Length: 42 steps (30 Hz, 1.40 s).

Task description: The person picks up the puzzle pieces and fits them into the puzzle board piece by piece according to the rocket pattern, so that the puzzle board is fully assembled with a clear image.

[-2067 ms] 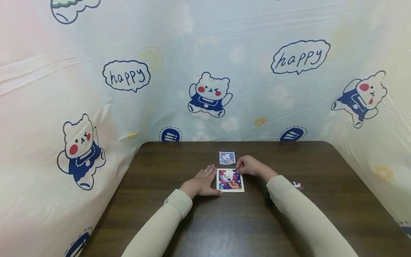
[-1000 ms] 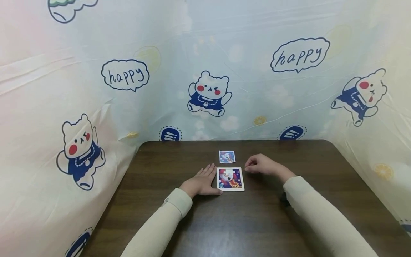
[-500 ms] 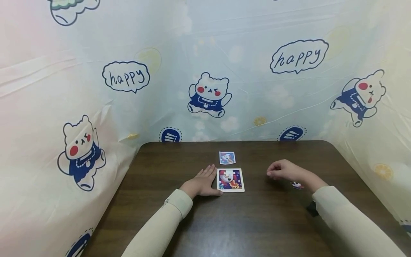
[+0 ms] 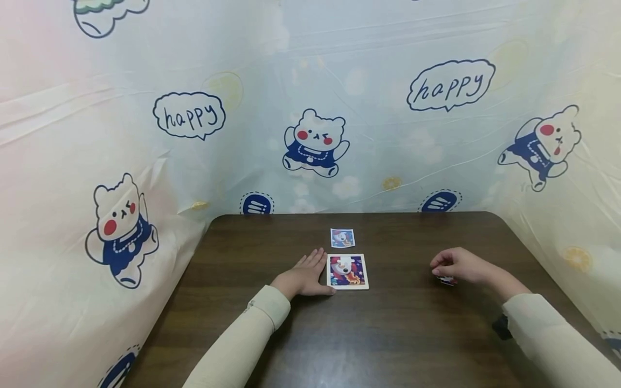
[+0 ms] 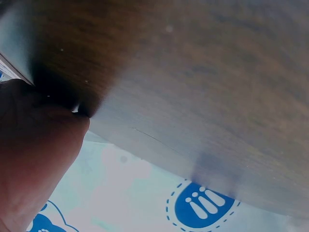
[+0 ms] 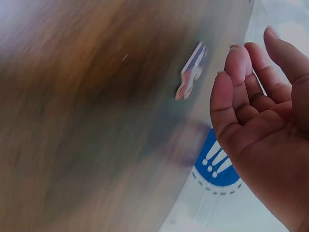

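Observation:
A small square jigsaw puzzle with a white border lies mid-table; a pale patch shows at its upper middle. My left hand lies flat at the puzzle's left side, its fingers straight and its thumb by the lower left corner. In the left wrist view part of the left hand is dark and blurred. Over at the right, my right hand is above a loose puzzle piece. The right wrist view shows this hand with loosely bent fingers holding nothing, apart from the puzzle piece.
A small picture card with a similar image lies just behind the puzzle. The dark wooden table has rounded far corners. A printed cloth hangs behind it and along both sides.
My right hand has let go at the puzzle's upper right edge and moved right to the loose piece. The left hand has stayed put beside the puzzle.

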### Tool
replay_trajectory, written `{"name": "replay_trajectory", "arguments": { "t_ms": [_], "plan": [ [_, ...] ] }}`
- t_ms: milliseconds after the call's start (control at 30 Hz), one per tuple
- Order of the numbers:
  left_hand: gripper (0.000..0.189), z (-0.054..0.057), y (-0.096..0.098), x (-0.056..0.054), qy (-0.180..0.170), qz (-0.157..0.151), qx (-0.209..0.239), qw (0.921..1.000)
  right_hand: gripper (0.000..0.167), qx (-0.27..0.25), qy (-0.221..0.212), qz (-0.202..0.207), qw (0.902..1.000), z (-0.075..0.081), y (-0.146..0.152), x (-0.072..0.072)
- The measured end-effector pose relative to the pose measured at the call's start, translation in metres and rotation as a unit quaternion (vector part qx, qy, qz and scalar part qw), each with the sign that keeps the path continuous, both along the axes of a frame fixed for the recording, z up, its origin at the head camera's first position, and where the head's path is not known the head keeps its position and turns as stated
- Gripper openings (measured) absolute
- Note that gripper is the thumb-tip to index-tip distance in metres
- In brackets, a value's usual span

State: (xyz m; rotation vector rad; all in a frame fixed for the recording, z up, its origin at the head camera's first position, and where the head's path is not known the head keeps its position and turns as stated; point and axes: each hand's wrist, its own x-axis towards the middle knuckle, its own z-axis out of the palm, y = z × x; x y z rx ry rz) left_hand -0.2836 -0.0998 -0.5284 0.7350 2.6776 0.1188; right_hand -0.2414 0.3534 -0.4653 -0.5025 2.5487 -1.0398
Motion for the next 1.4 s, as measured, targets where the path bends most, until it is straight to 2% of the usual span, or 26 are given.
{"name": "replay_trajectory", "arguments": {
  "t_ms": [67, 300, 533, 700, 1000, 1233, 1400],
  "plan": [
    [0.119, 0.000, 0.000, 0.000, 0.002, 0.001, 0.001, 1.0000, 0.027, 0.004, 0.008, 0.005, 0.9999, 0.001, 0.004, 0.003],
    [0.113, 0.033, 0.003, 0.020, 0.007, -0.005, -0.003, 1.0000, 0.021, 0.045, 0.032, -0.001, 0.9985, 0.001, 0.012, 0.009],
    [0.113, 0.030, 0.001, 0.020, 0.005, -0.006, 0.006, 0.9999, 0.020, 0.119, 0.082, -0.009, 0.9894, -0.008, 0.012, 0.010],
    [0.112, 0.031, 0.002, 0.021, 0.011, -0.013, -0.001, 0.9999, 0.020, 0.127, 0.096, -0.005, 0.9873, -0.013, 0.012, 0.008],
    [0.112, 0.031, 0.003, 0.020, 0.009, -0.009, -0.001, 0.9999, 0.026, 0.099, 0.063, -0.011, 0.9930, -0.014, 0.011, 0.007],
    [0.114, 0.024, 0.002, 0.016, 0.002, -0.006, 0.009, 0.9999, 0.026, 0.097, 0.072, -0.003, 0.9927, -0.011, 0.009, 0.004],
    [0.115, 0.021, 0.001, 0.014, 0.001, -0.007, 0.025, 0.9997, 0.014, 0.056, 0.024, 0.017, 0.9980, -0.006, 0.006, 0.004]
  ]
}}
